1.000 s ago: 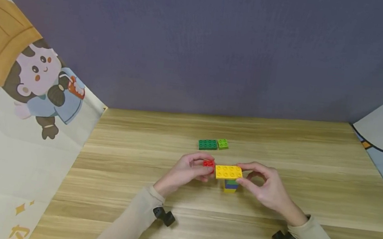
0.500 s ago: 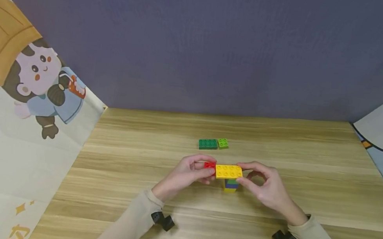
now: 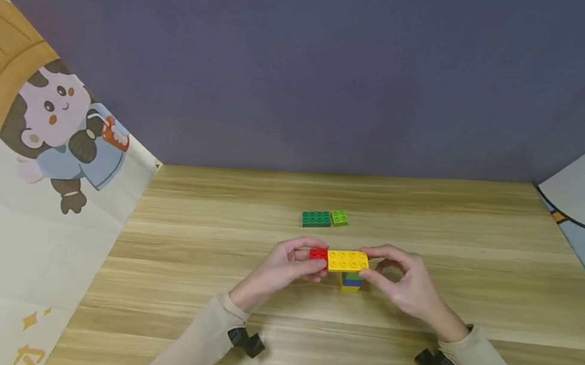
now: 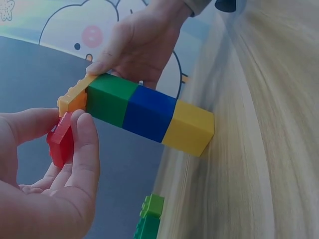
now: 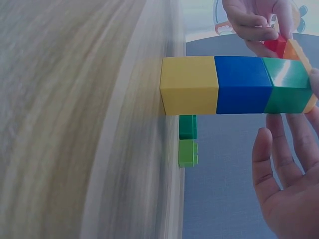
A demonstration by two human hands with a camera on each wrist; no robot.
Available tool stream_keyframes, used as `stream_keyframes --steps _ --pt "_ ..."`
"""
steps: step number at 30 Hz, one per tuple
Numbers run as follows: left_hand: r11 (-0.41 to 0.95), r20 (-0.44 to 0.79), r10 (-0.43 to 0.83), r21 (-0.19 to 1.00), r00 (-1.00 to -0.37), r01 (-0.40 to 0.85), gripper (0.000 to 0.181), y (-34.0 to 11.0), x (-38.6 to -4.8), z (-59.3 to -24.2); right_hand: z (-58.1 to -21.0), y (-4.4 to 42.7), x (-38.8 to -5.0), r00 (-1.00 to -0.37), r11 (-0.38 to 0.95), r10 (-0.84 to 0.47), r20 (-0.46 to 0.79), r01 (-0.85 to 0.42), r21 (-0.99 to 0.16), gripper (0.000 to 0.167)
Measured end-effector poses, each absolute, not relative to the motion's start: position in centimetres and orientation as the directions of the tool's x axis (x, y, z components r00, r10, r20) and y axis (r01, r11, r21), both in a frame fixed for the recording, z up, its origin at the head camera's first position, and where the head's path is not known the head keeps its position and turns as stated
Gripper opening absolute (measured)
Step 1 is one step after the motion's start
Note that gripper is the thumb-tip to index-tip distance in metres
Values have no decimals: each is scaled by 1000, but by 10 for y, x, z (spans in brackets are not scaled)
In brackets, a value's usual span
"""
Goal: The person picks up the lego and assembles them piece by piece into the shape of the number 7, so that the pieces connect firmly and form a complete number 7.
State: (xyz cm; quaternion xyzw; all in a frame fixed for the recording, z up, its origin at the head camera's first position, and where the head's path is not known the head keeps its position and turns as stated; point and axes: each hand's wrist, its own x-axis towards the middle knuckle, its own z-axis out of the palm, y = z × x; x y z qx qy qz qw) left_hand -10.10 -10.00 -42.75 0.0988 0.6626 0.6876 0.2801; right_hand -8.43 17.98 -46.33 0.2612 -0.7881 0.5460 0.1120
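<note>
A stack of yellow (image 4: 190, 128), blue (image 4: 149, 113) and green (image 4: 110, 99) blocks stands upright on the table. Across its top lies a flat yellow eight-stud brick (image 3: 348, 262), which juts out leftward beyond the stack. My right hand (image 3: 408, 283) pinches the right end of this brick between thumb and fingers. Between its thumb and fingers my left hand (image 3: 281, 267) holds a small red brick (image 3: 318, 254), right up against the yellow brick's left end. Whether the two are joined cannot be told.
Behind the hands, a dark green eight-stud brick (image 3: 316, 219) and a light green four-stud brick (image 3: 339, 218) lie side by side on the wooden table (image 3: 430, 210). A dark blue-grey panel (image 3: 304, 75) rises at the table's back edge, with printed panels on both sides.
My left hand has brought the red brick slightly rightward, up against the yellow brick's end. The right hand keeps its pinch, and the head view has shifted a little.
</note>
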Motion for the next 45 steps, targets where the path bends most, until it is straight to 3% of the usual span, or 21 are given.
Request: stream_keyframes --steps 22,45 --pt "-12 -245 482 958 -841 -286 44 -93 -95 -422 -463 180 -84 -837 280 -286 466 -538 -795 40" --pt "85 -192 430 981 -882 -173 49 -86 -90 -422 -464 180 -84 -843 269 -290 454 -527 -806 40"
